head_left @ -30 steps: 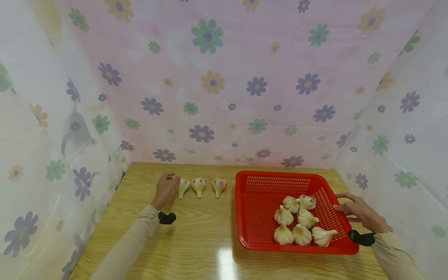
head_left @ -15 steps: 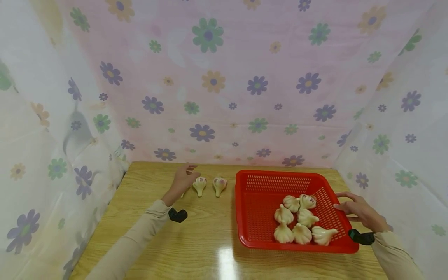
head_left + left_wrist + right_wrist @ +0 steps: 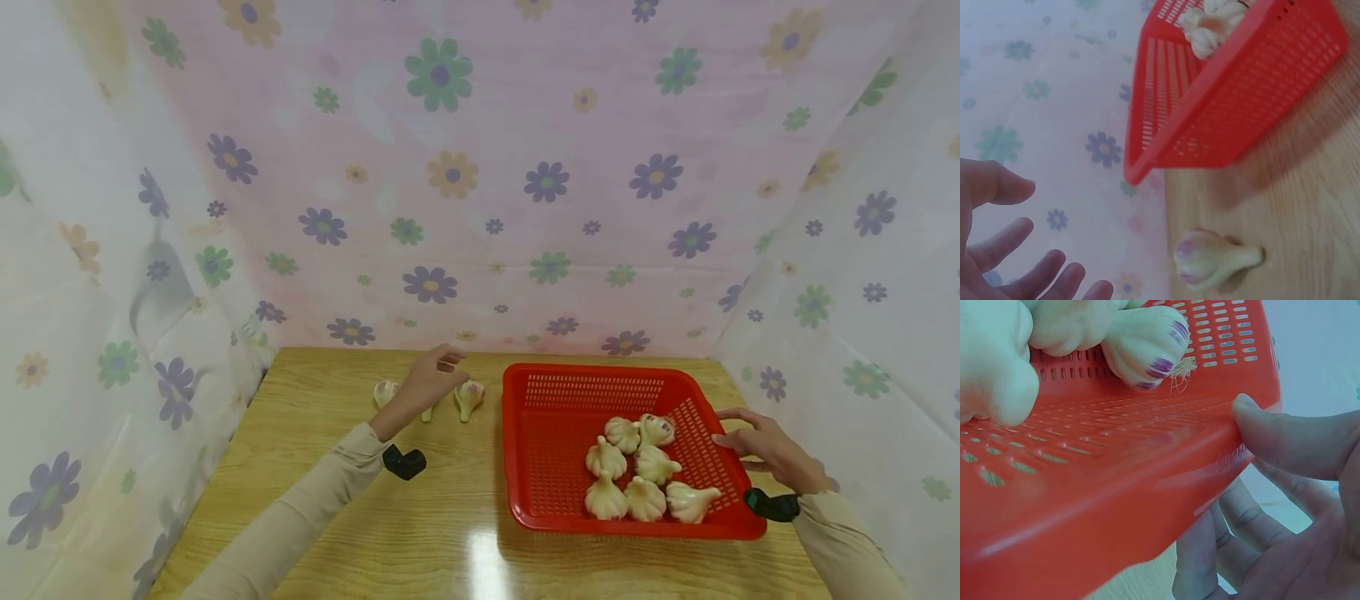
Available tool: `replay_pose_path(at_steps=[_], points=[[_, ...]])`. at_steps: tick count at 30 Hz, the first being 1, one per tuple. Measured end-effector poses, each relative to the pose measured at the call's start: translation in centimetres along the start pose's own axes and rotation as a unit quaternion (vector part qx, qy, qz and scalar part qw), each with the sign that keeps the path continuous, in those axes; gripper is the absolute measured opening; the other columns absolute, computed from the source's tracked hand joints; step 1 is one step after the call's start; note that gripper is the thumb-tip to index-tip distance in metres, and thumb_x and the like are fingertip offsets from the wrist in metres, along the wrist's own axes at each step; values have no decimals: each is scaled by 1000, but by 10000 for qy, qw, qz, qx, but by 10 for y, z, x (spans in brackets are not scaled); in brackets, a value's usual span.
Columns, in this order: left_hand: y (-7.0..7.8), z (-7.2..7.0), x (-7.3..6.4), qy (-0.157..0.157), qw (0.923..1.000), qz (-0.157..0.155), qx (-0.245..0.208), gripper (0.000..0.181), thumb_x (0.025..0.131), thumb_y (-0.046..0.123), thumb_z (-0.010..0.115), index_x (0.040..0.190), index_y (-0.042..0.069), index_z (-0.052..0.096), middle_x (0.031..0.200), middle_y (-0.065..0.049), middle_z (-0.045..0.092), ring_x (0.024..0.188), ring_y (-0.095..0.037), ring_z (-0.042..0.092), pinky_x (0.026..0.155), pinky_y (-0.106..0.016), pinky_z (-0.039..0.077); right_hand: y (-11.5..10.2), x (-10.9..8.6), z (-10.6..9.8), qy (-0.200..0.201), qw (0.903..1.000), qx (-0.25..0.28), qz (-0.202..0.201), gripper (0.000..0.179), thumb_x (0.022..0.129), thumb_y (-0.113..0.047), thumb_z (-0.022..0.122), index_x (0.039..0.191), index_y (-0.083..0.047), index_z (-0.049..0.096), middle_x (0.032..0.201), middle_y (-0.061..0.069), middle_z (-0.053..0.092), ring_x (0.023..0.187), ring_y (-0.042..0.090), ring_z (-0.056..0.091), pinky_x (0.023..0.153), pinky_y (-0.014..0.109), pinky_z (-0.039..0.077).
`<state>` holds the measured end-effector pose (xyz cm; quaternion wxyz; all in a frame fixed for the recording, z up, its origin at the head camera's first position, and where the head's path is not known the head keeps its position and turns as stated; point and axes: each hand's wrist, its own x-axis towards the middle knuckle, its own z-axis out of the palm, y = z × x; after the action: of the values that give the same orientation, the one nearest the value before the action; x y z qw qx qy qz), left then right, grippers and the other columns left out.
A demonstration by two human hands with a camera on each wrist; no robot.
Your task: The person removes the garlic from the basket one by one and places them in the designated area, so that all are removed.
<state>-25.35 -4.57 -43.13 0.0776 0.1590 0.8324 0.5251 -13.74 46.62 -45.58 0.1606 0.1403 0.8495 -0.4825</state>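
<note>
A red plastic basket [image 3: 552, 458] with slotted walls is set toward the right edge of the wood-grained worktop [image 3: 438, 517], its rim clamped between thumb and fingers by the right hand [image 3: 772, 452]. In its right half, 7 ribbed, glossy garlic bulbs [image 3: 606, 458] are grouped. Near the far edge, 3 long-necked bulbs [image 3: 469, 400] are lined up, partly covered by the left hand [image 3: 426, 382], its fingers held parted.

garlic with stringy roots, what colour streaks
The garlic bulb is streaked purple, clearest in the right wrist view.
</note>
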Motion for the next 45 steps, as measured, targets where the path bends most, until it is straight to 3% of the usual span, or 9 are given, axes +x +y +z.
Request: replay_pose_path(at_steps=[8, 21, 29, 40, 45], points=[[27, 12, 7, -389, 9988, 298, 97, 32, 88, 19, 66, 119, 11, 61, 116, -7, 59, 106, -24, 56, 86, -39, 49, -3, 0, 1, -8, 10000, -14, 11, 64, 93, -25, 59, 139, 8, 26, 101, 12, 67, 83, 25, 65, 74, 44, 54], [55, 46, 16, -1035, 9911, 727, 424, 34, 90, 21, 65, 122, 11, 59, 118, -4, 57, 109, -21, 54, 88, -34, 47, -3, 0, 0, 15, 10000, -12, 41, 67, 92, -26, 61, 138, 8, 26, 98, 10, 67, 82, 25, 65, 75, 45, 54], [64, 72, 20, -1356, 9800, 1203, 816, 30, 89, 20, 66, 117, 14, 61, 125, -5, 55, 108, -18, 54, 89, -36, 47, -1, 1, -1, -63, 10000, 37, 13, 66, 91, -26, 62, 137, 7, 28, 96, 7, 68, 81, 24, 65, 73, 44, 54], [72, 109, 25, -2094, 9611, 1424, 1102, 23, 89, 18, 65, 112, 16, 61, 119, -3, 57, 109, -14, 52, 86, -27, 46, -2, -2, 1, -21, 10000, 0, -24, 68, 93, -26, 60, 140, 8, 24, 101, 14, 67, 86, 28, 66, 76, 46, 54], [74, 122, 28, -2257, 9522, 1543, 1360, 23, 89, 18, 66, 112, 17, 62, 117, 1, 55, 109, -14, 53, 86, -23, 45, -1, 0, 0, -21, 10000, 19, 27, 68, 93, -26, 60, 141, 6, 24, 102, 13, 67, 87, 29, 66, 76, 45, 54]])
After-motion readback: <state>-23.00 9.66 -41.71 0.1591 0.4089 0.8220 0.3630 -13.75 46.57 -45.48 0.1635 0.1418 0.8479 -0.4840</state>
